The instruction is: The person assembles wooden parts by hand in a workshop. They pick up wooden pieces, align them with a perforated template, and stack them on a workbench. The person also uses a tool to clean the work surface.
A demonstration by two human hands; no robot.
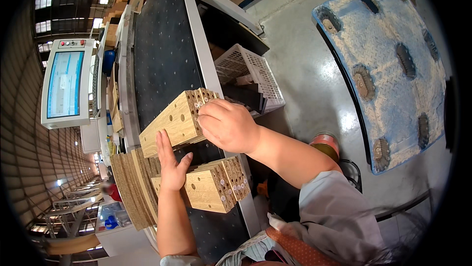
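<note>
A stack of light wood-grain boards [173,126] with drilled holes stands on the black worktable. White round marks show around some holes in its end. My left hand [172,167] lies against the side of this stack, fingers straight and thumb apart. At the stack's right end, my right hand [227,124] has its fingers closed in a pinch against the drilled end; whatever they hold is hidden. Closer to me sits a second stack of similar boards [202,191], its drilled end turned to the right, with my left wrist beside it.
The black worktable [164,44] carries long strips of board [129,187] at its left. A screen on a grey control panel [66,84] stands further left. On the floor at right are a white plastic crate [268,76], a blue pallet [393,35] and a round tin [324,144].
</note>
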